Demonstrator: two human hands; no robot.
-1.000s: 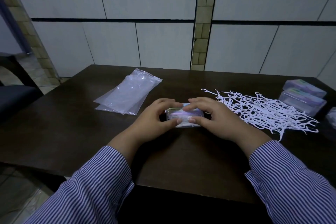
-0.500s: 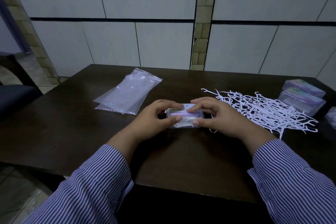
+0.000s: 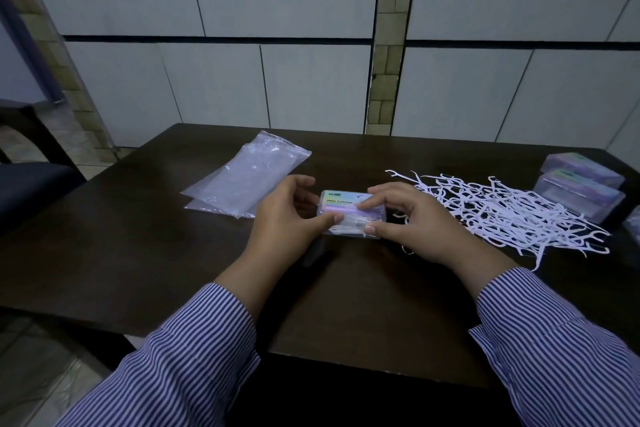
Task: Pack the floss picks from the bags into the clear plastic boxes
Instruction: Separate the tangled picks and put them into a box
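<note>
The clear plastic box (image 3: 351, 213) sits on the dark table (image 3: 138, 253) at centre, gripped from both sides: the left hand (image 3: 287, 218) curls round its left end with the thumb on the near edge, and the right hand (image 3: 412, 222) pinches its right end, forefinger across the printed lid and thumb at the near corner. The fingers cover both short ends of the box, so the lid's seating cannot be confirmed; white picks show through the near wall, and it appears closed or nearly so. The loose floss picks (image 3: 502, 211) lie in a tangled heap just to the right of the right hand, individual pieces hard to separate in the dim light. Two further boxes (image 3: 581, 187) stand stacked or overlapping at the table's far right edge, and beyond them a pale object (image 3: 633, 224) is cut off by the frame and cannot be identified. The empty bags (image 3: 249, 177) lie flat and overlapping, just left of the left hand and apart from it. Striped sleeves (image 3: 194, 350) cover both forearms and run out of the bottom of the view. Bare table surface extends left of the bags to the left edge and between the wrists and the near edge. A dark chair (image 3: 31, 184) stands off the table's left side, only partly in view.
</note>
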